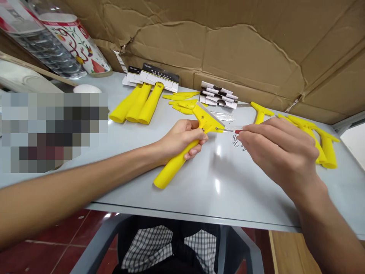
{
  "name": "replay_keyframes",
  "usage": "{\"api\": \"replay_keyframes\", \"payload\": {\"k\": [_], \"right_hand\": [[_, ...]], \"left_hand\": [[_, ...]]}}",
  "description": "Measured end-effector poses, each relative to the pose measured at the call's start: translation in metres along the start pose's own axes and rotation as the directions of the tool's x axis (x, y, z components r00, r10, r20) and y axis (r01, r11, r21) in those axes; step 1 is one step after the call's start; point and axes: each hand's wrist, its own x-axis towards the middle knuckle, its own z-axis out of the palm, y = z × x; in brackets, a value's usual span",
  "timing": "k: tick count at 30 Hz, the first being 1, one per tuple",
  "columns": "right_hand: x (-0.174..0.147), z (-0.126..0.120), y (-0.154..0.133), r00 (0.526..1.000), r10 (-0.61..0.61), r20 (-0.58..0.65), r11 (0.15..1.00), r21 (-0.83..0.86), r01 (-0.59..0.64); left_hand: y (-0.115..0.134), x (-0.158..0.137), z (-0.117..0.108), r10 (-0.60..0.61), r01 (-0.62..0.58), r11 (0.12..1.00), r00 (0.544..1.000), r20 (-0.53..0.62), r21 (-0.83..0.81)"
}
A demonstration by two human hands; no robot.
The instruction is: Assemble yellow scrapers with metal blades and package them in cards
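A yellow scraper [171,170] with a metal blade along its head is held tilted over the table, my left hand [185,139] wrapped round its handle near the neck. My right hand [281,152] grips a screwdriver [228,130] with a thin metal shaft; only a bit of its red handle shows between the fingers. The screwdriver's tip meets a screw at the right end of the scraper's head. Beneath and behind the right hand lie small loose screws and nuts [235,141], partly hidden by the fingers.
Several yellow scrapers with card sleeves [146,102] lie back left. Yellow head plates [185,102], thin blades [224,116] and stacked cards [219,94] lie along the cardboard wall [228,49]. More yellow handles [329,152] are at right. A water bottle [48,45] and paper cup [76,42] stand far left.
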Motion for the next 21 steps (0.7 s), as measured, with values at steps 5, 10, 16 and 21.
{"api": "replay_keyframes", "payload": {"k": [5, 10, 16, 21], "right_hand": [[-0.002, 0.002, 0.001, 0.996, 0.089, 0.004, 0.996, -0.025, -0.089], [-0.002, -0.002, 0.002, 0.996, 0.092, 0.001, 0.996, 0.005, -0.092], [-0.004, 0.003, 0.004, 0.989, 0.129, -0.075, 0.979, 0.169, -0.115], [-0.006, 0.008, 0.008, 0.981, 0.186, -0.051, 0.957, 0.235, -0.170]], "left_hand": [[0.000, 0.002, 0.001, 0.012, -0.012, 1.000, 1.000, 0.005, -0.023], [0.000, 0.002, -0.001, 0.011, -0.009, 0.999, 0.999, 0.034, -0.042], [0.000, 0.002, 0.000, 0.017, -0.014, 0.998, 0.999, 0.047, -0.059], [-0.001, 0.003, -0.001, 0.015, -0.012, 0.998, 0.999, 0.043, -0.060]]}}
